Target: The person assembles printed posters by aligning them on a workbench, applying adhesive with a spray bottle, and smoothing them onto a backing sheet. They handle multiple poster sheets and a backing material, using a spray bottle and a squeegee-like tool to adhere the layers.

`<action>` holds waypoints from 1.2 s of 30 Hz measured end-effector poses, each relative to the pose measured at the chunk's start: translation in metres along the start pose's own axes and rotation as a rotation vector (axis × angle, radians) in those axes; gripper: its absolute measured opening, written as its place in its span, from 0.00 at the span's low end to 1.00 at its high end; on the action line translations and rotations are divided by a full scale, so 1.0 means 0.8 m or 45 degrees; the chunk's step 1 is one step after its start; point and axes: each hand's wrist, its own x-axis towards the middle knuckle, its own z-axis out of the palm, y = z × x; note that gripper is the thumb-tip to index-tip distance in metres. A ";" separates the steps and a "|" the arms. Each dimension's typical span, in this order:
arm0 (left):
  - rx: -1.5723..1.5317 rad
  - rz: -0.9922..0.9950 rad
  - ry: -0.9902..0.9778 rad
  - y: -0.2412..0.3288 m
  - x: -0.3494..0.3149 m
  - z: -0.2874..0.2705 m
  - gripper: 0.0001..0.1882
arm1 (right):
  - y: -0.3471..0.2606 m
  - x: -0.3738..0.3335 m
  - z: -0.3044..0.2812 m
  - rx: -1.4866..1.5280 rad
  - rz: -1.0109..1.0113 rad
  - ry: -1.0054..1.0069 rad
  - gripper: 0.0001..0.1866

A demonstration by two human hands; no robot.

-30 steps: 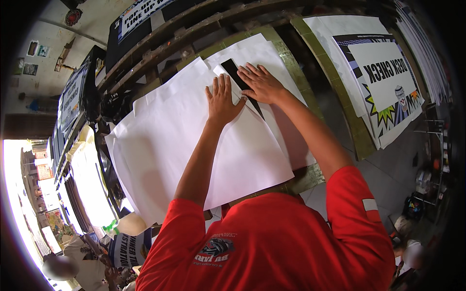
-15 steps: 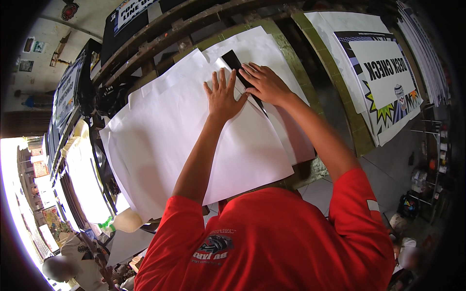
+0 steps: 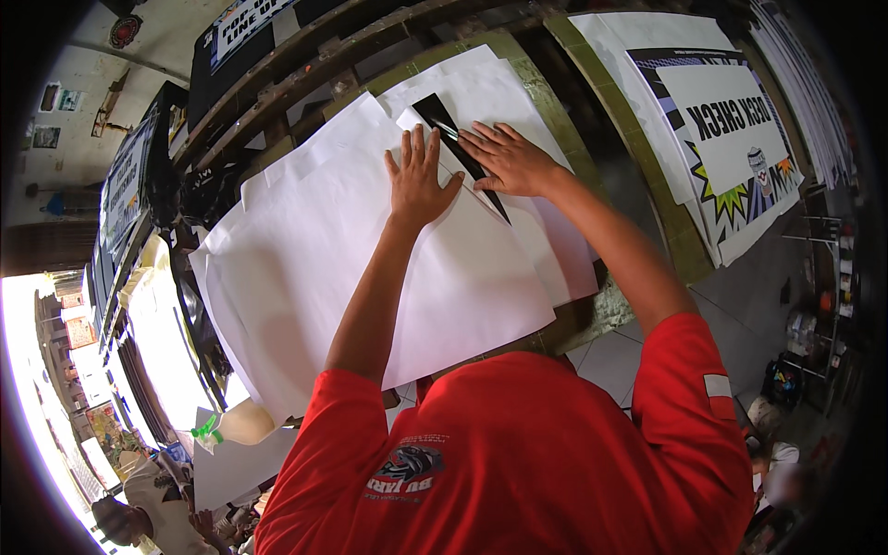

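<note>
A large white sheet point(image 3: 351, 250) lies over other white sheets on the worktable. Toward its far right, one edge is folded over, and a narrow glossy black wedge point(image 3: 444, 125) shows beside the fold. My left hand point(image 3: 424, 185) lies flat on the white sheet left of the black wedge, fingers spread, fingertips close to the fold. From the other side my right hand point(image 3: 514, 165) reaches in, fingers stretched out with the tips at the wedge and the thumb resting across it. Neither hand grips anything. What lies under the top sheet is hidden.
A green table edge point(image 3: 546, 88) borders the sheets. Printed boards point(image 3: 740, 129) with black lettering and a starburst lie to the right. A spray bottle point(image 3: 242, 425) with a green nozzle lies at the lower left. Other people point(image 3: 153, 504) are beyond it.
My right hand has slid slightly to the right, its fingers drawn a little away from the left hand. More of the black wedge shows between them. The left hand stays nearly in place.
</note>
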 end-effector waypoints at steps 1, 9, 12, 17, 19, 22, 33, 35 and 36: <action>-0.009 0.005 0.006 0.000 0.000 0.000 0.46 | -0.001 -0.001 -0.001 0.013 0.006 0.010 0.42; 0.055 0.022 -0.007 -0.002 0.000 0.006 0.45 | -0.028 -0.033 -0.021 0.240 -0.014 0.109 0.30; 0.057 0.022 -0.012 -0.002 0.000 0.006 0.45 | -0.036 -0.045 -0.021 0.243 -0.022 0.085 0.27; 0.030 0.022 0.039 0.003 0.000 0.003 0.45 | -0.038 -0.058 -0.016 0.275 0.025 0.088 0.26; 0.063 0.032 0.096 0.012 -0.002 -0.001 0.42 | -0.036 -0.058 -0.016 0.258 0.023 0.085 0.26; -0.022 0.010 0.084 0.022 -0.005 0.002 0.37 | -0.037 -0.057 -0.019 0.270 0.011 0.083 0.25; -0.065 -0.079 -0.091 0.056 -0.021 -0.003 0.58 | -0.036 -0.060 -0.007 0.331 0.062 0.152 0.25; -0.055 -0.087 -0.131 0.056 -0.022 -0.006 0.64 | -0.033 -0.061 -0.008 0.304 0.024 0.180 0.25; -0.059 -0.098 -0.137 0.055 -0.022 -0.005 0.65 | -0.033 -0.060 -0.007 0.304 0.024 0.182 0.25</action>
